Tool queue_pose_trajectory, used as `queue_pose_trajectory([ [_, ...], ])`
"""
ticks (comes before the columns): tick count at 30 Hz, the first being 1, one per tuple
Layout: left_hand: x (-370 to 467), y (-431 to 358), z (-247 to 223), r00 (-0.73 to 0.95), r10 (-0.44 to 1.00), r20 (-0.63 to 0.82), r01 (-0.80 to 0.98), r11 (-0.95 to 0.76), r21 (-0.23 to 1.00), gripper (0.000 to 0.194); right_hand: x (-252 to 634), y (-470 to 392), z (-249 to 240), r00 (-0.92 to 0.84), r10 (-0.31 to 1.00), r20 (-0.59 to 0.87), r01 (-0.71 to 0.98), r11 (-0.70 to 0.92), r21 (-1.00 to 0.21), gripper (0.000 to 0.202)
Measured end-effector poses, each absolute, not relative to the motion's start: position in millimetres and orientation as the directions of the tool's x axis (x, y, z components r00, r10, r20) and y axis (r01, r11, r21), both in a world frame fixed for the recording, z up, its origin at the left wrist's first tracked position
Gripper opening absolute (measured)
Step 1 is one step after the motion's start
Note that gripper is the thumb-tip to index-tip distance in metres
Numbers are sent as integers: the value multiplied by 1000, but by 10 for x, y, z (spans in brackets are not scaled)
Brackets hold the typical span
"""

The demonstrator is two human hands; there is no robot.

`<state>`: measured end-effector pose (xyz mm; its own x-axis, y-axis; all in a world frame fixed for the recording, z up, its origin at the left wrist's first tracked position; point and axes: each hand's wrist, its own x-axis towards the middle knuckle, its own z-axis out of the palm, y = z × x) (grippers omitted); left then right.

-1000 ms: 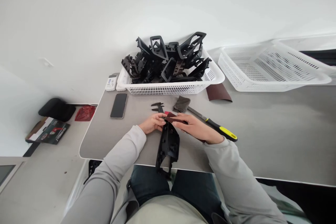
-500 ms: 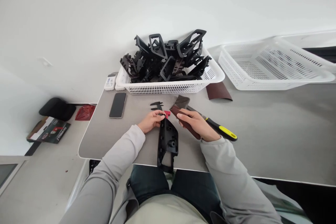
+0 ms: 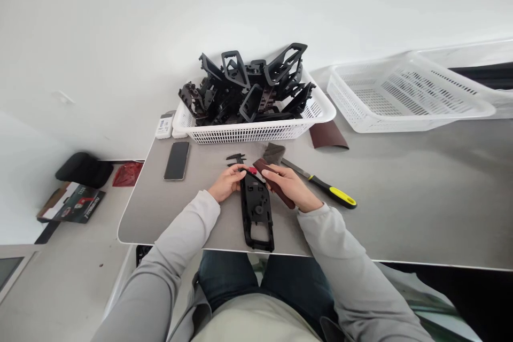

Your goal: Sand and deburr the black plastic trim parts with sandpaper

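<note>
Between my hands lies a long black plastic trim part point(image 3: 258, 204) with an opening at its near end. My left hand point(image 3: 228, 183) pinches its far left corner. In my right hand point(image 3: 290, 186) is a folded piece of brown sandpaper point(image 3: 276, 181), held close to the part's right edge. Just beyond the part sits a black caliper point(image 3: 236, 159), partly covered, with a small red object point(image 3: 252, 170) near it. A file with a black and yellow handle point(image 3: 334, 194) rests right of my right hand, its blade reaching toward a grey cloth point(image 3: 274, 153).
A white basket point(image 3: 248, 133) heaped with black plastic parts point(image 3: 244, 91) stands at the back. Beside it are another white basket point(image 3: 420, 123), a brown sandpaper sheet point(image 3: 328, 136), a phone point(image 3: 176, 161) and a small white device point(image 3: 164, 125). The table's left edge is near.
The black part has turned to lie flatter, its near end moving onto the table's edge. My right hand with the sandpaper has come closer to it. The view has shifted slightly.
</note>
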<state>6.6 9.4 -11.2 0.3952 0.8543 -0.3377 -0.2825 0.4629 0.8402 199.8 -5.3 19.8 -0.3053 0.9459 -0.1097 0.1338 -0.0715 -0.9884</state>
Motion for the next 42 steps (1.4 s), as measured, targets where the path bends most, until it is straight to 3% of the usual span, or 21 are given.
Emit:
queue_pose_trajectory([
  [7, 26, 90, -93, 441, 856, -270, -360, 445, 820, 40, 1998, -55, 209, -278, 954, -110, 132, -75, -988, 40],
  [18, 23, 82, -57, 463, 854, -239, -266, 391, 881, 48, 2048, 14, 150, -140, 983, -121, -1, -122, -993, 42],
  [23, 55, 52, 21, 324, 936, -135, -344, 250, 905, 52, 2210, -14, 262, 49, 999, -17, -115, -11, -993, 37],
  [26, 117, -103, 70, 157, 986, -63, -393, 121, 912, 50, 2292, -217, 377, 147, 984, 97, -81, 110, -991, 32],
  [31, 343, -628, 4, -154, 987, 49, -387, -106, 916, 42, 2052, -801, 398, 12, 951, 308, 172, 301, -938, 25],
  [33, 428, -847, -50, -239, 969, 52, -365, -140, 920, 43, 1873, -999, 312, -76, 929, 363, 212, 371, -904, 32],
  [42, 462, -1250, -221, -386, 915, 114, -254, -224, 941, 44, 1502, -1294, 33, -246, 898, 364, 305, 428, -851, 38],
])
